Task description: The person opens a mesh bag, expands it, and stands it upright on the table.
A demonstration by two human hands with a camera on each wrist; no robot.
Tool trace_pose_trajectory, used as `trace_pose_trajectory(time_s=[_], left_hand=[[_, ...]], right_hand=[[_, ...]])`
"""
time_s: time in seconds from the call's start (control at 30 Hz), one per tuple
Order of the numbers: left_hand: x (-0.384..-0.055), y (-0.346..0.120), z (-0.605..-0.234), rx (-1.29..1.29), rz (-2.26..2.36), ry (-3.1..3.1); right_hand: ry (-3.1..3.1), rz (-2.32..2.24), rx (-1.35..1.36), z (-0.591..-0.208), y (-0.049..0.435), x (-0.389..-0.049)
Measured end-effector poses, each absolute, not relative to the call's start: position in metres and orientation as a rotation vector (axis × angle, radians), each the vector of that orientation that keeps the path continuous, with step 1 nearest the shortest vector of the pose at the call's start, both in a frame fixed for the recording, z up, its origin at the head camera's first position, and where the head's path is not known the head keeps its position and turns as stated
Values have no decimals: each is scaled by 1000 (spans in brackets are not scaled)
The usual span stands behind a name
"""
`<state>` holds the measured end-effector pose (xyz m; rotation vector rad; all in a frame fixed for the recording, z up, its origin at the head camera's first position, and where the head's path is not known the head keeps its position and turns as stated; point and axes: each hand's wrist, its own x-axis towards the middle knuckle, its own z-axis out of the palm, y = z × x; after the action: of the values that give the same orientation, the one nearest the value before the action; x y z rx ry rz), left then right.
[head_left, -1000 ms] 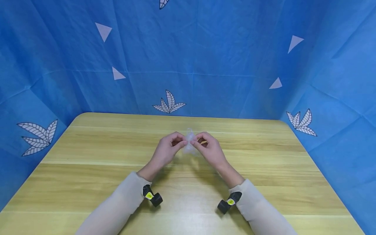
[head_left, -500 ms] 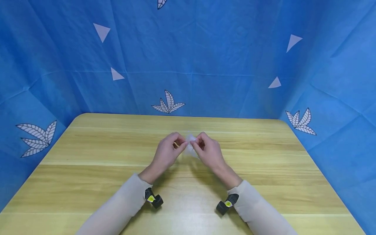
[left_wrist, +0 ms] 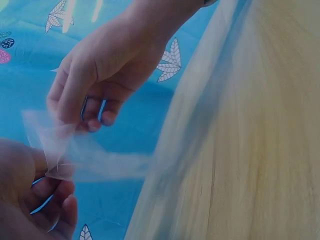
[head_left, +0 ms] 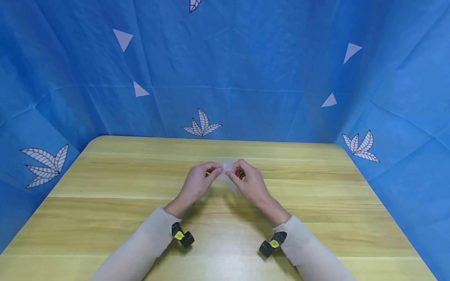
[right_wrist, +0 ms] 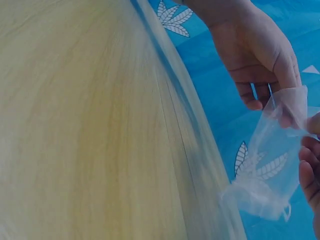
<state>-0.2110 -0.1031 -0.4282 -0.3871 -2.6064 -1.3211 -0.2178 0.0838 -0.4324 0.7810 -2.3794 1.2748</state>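
Between both hands is a small sheer whitish pouch (head_left: 227,165), seen in all three views; a thin loop (right_wrist: 287,212) shows at its lower end in the right wrist view. My left hand (head_left: 196,182) pinches the rim on one side between thumb and forefinger. On the other side my right hand (head_left: 251,184) pinches the same rim, its remaining fingers loosely bent. The left wrist view has the see-through cloth (left_wrist: 110,165) stretching out from between the fingertips. Nothing is visible inside the pouch (right_wrist: 275,145).
Beneath the hands lies a wooden table (head_left: 123,218) with rounded far corners. A blue curtain (head_left: 267,70) with white leaf and triangle prints stands behind it and along both sides. Each sleeve cuff carries a black wrist camera (head_left: 187,239).
The pouch has shifted and spread between the hands, with its lower part now hanging toward the right hand. The left hand has drawn slightly left, widening the gap between the fingertips.
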Motion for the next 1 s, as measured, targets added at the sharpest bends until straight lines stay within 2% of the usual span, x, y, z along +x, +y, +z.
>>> trace_pose_trajectory(time_s=[0.53, 0.83, 1.0], left_hand=[[-208, -101, -427, -441, -1244, -2464], [-205, -98, -426, -474, -1240, -2448], [-204, -97, -424, -470, -1301, -2518]], right_hand=[[-2441, 1268, 730, -433, 83, -219], [-2399, 1271, 572, -431, 85, -218], [-2417, 1231, 595, -433, 85, -219]])
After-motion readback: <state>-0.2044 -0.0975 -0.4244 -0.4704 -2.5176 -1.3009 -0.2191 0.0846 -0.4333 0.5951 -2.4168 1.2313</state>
